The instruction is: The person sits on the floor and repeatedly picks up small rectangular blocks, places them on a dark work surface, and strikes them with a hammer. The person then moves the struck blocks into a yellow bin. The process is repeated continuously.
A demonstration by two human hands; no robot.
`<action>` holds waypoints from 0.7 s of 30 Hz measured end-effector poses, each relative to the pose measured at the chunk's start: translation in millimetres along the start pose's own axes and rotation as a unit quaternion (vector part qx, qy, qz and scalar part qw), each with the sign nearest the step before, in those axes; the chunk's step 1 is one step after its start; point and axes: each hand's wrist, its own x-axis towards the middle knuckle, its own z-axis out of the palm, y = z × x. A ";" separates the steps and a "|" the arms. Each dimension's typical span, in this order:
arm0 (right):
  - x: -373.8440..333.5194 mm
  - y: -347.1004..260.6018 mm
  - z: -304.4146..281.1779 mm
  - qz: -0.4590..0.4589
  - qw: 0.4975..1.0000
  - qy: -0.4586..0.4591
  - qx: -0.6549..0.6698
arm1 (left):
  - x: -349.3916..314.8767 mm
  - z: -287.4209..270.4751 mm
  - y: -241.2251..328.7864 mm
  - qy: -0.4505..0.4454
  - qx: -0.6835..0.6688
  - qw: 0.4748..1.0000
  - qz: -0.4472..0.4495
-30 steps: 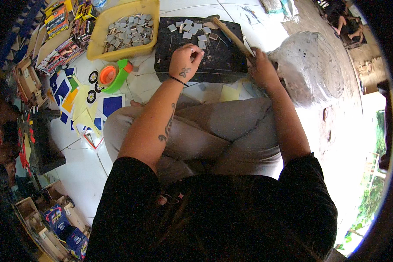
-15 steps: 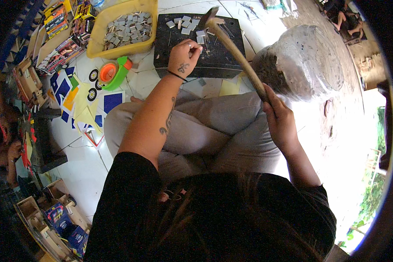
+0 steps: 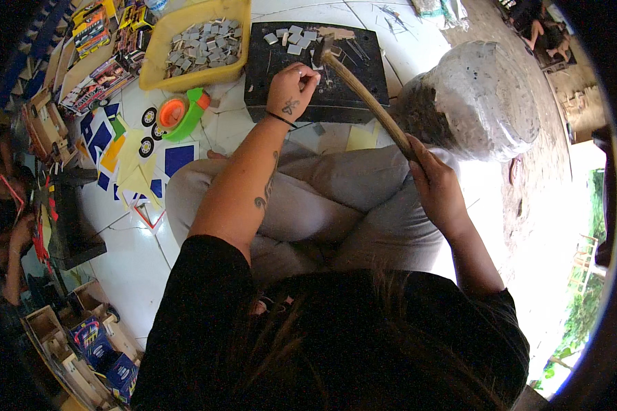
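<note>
My right hand (image 3: pixel 437 183) is wrapped round the wooden handle of a hammer (image 3: pixel 370 99). Its metal head is low over the black block (image 3: pixel 356 82), at a small grey square piece that it partly covers; whether they touch I cannot tell. My left hand (image 3: pixel 292 89) is closed in a pinch at the block's near side, just left of the hammer head. Whatever its fingers hold is too small or hidden to make out. Several flat grey square pieces (image 3: pixel 295 38) lie near the block's far edge, with thin nails or pins (image 3: pixel 356 49) to their right.
Beyond my left hand stands a yellow bin (image 3: pixel 161 55) full of grey squares. A green tape dispenser (image 3: pixel 193 120), small black wheels (image 3: pixel 146 146) and coloured sheets (image 3: pixel 179 161) lie left. A large wrapped grey bundle (image 3: pixel 480 103) stands right. Another person's hands (image 3: pixel 22 233) work at far left.
The hammer head has come down from above the block's far edge onto the area beside my left hand. My left hand keeps its pinch, almost unmoved. The other person's hands have shifted.
</note>
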 end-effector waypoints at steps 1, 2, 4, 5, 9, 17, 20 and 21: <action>1.0 0.4 0.4 -0.006 1.000 -0.005 -0.009 | 0.0 0.4 -0.3 0.005 0.009 1.000 0.010; 2.2 1.0 0.8 -0.008 1.000 0.001 -0.018 | 1.1 0.4 -1.0 0.013 0.016 0.999 0.024; 1.9 1.7 2.0 0.000 1.000 0.015 0.010 | 1.1 0.6 -1.7 0.016 0.007 0.999 0.032; 1.6 2.1 2.4 0.009 1.000 0.015 0.024 | 0.7 0.7 -1.8 0.015 0.001 0.999 0.033; 1.3 4.9 3.7 -0.006 1.000 -0.011 -0.002 | 2.2 1.3 -1.6 0.010 -0.006 1.000 0.016; 1.1 8.8 7.6 -0.013 1.000 0.006 0.023 | 0.4 1.2 -1.9 0.018 0.008 1.000 0.019; 1.6 12.0 8.4 -0.011 0.999 -0.008 0.033 | 0.2 1.5 -3.2 0.010 -0.027 0.999 0.017; 2.8 13.8 8.0 -0.003 0.999 -0.023 0.042 | -0.7 1.9 -3.2 0.013 -0.013 1.000 0.020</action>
